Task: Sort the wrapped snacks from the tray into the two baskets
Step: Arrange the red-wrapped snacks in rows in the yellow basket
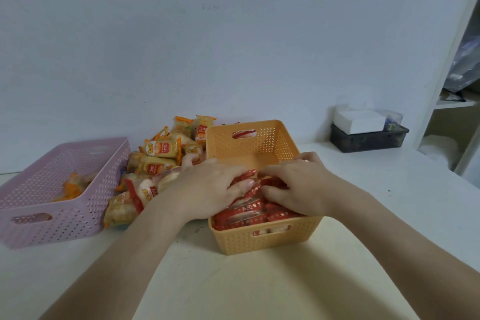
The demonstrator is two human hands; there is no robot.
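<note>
A pink basket (62, 189) stood well left of the orange basket (259, 184), with a few orange-wrapped snacks (71, 186) inside. The heap of snacks (155, 163) lay between the two, touching the orange basket's left wall; whatever was under it was hidden. The left hand (210, 187) reached over that wall into the orange basket, fingers curled onto the red packets (249, 209) stacked in its near half. The right hand (296, 184) met it there, fingers pinching red packets too. Far right of the orange basket, against the wall, sat a dark tray (368, 138) holding a white box (359, 121).
</note>
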